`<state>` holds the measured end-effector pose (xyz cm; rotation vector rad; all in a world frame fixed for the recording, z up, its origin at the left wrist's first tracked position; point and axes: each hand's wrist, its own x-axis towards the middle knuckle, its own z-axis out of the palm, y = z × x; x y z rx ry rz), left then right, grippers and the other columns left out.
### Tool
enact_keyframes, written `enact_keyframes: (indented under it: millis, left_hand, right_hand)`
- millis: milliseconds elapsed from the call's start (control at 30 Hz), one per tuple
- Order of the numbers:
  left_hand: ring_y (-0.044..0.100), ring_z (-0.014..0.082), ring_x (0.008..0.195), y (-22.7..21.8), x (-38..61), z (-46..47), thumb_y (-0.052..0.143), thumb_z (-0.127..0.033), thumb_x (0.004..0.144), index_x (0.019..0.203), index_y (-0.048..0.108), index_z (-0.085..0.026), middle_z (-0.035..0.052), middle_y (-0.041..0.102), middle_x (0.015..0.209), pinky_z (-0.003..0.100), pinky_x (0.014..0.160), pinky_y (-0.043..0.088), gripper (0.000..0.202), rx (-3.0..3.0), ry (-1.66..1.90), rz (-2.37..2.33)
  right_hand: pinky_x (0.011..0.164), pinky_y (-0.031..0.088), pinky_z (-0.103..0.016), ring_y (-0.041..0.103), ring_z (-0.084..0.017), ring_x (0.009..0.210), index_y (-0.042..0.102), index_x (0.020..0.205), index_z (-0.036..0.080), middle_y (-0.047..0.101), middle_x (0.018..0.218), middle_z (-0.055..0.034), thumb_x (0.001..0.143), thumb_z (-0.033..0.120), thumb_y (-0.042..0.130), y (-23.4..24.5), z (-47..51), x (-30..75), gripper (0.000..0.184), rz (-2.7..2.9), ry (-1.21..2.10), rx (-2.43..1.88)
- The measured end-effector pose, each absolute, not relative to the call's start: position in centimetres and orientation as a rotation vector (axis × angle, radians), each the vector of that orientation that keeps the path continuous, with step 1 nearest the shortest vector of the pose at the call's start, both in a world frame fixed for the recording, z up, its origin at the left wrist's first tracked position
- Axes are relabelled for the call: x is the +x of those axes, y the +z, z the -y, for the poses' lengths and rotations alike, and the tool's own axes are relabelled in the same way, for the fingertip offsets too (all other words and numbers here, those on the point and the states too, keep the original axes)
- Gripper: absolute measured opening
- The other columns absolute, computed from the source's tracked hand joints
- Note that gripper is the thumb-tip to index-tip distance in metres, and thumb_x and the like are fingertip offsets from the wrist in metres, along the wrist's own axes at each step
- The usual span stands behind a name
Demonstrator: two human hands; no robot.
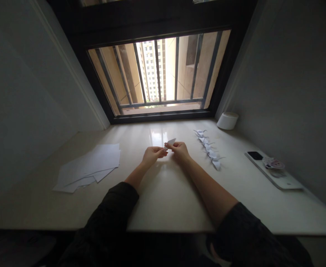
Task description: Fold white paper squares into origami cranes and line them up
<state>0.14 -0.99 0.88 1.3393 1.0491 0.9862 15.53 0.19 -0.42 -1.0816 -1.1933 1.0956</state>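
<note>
My left hand point(152, 154) and my right hand point(180, 150) meet over the middle of the pale table point(165, 196). Both pinch a small folded piece of white paper point(170, 141), whose pointed tip sticks up between the fingertips. The fingers of both hands are closed on it. To the right of my right hand lies a row of several small folded paper figures point(209, 149). A loose stack of white paper sheets point(89, 167) lies to the left of my left hand.
A phone point(272, 172) with a small round thing on it lies at the right edge. A white round container point(228, 120) stands at the back right by the barred window point(159, 74). Walls close in on both sides.
</note>
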Motion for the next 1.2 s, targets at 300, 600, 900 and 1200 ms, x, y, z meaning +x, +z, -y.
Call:
enact_keyframes:
  millis: [300, 600, 900, 1200]
  left_hand:
    - [0.068, 0.0196, 0.068, 0.8, 0.3, 0.9, 0.074, -0.050, 0.059, 0.077, 0.072, -0.013, 0.0114, 0.071, 0.072, 0.030, 0.066, 0.052, 0.041, 1.351, 0.993, -1.112]
    - [0.067, 0.0184, 0.062, 0.9, 0.3, 1.0, 0.074, -0.048, 0.061, 0.073, 0.071, -0.014, 0.0098, 0.071, 0.067, 0.027, 0.059, 0.052, 0.036, 1.402, 1.012, -1.156]
    - [0.067, 0.0186, 0.060, 0.8, 0.3, 0.9, 0.072, -0.045, 0.065, 0.072, 0.071, -0.013, 0.0103, 0.070, 0.065, 0.028, 0.059, 0.052, 0.032, 1.401, 0.923, -1.143]
    - [0.067, 0.0173, 0.059, 1.0, 0.3, 1.0, 0.071, -0.045, 0.066, 0.072, 0.071, -0.014, 0.0089, 0.070, 0.062, 0.024, 0.055, 0.050, 0.032, 1.432, 0.967, -1.165]
  right_hand:
    - [0.053, 0.041, -0.027, 0.056, -0.015, 0.053, 0.071, 0.059, 0.016, 0.067, 0.057, -0.0043, 0.052, 0.051, 0.076, 0.0, 0.0, 15.6, 0.036, 1.178, 1.068, -1.125]
    - [0.053, 0.041, -0.027, 0.055, -0.014, 0.053, 0.071, 0.061, 0.016, 0.067, 0.058, -0.0043, 0.051, 0.051, 0.076, -0.2, 0.0, 15.4, 0.037, 1.146, 1.094, -1.096]
    - [0.055, 0.040, -0.028, 0.057, -0.015, 0.055, 0.071, 0.062, 0.016, 0.068, 0.063, -0.0057, 0.059, 0.051, 0.072, -0.8, 0.0, 14.8, 0.035, 1.061, 1.073, -1.060]
    - [0.061, 0.043, -0.029, 0.058, -0.017, 0.061, 0.070, 0.065, 0.015, 0.068, 0.064, -0.0042, 0.059, 0.055, 0.071, -1.3, -0.1, 14.7, 0.041, 1.138, 0.915, -1.129]
